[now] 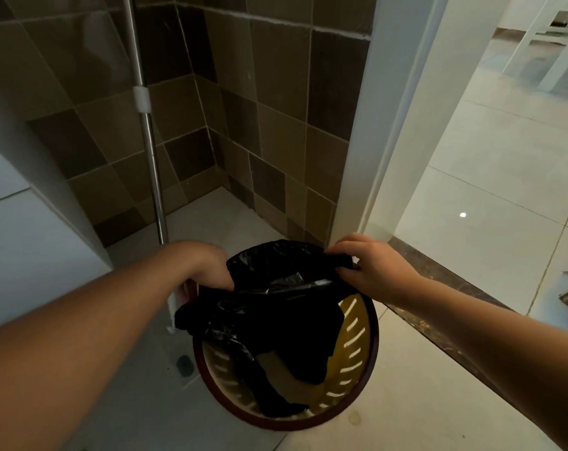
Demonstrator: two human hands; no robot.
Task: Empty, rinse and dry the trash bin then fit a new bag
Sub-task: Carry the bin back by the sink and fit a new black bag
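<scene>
A round yellow slotted trash bin with a dark red-brown rim stands on the pale floor, low in the head view. A black plastic bag lies across its mouth and hangs partly inside. My left hand grips the bag's edge at the bin's far left rim. My right hand pinches the bag's edge at the far right rim. Between the two hands the bag's opening is stretched. The bin's bottom is mostly hidden by the bag.
A metal mop pole leans in the brown-tiled corner just behind the bin. A white cabinet stands at the left. A white door frame and a dark stone threshold lie at the right, with glossy floor beyond. A floor drain sits left of the bin.
</scene>
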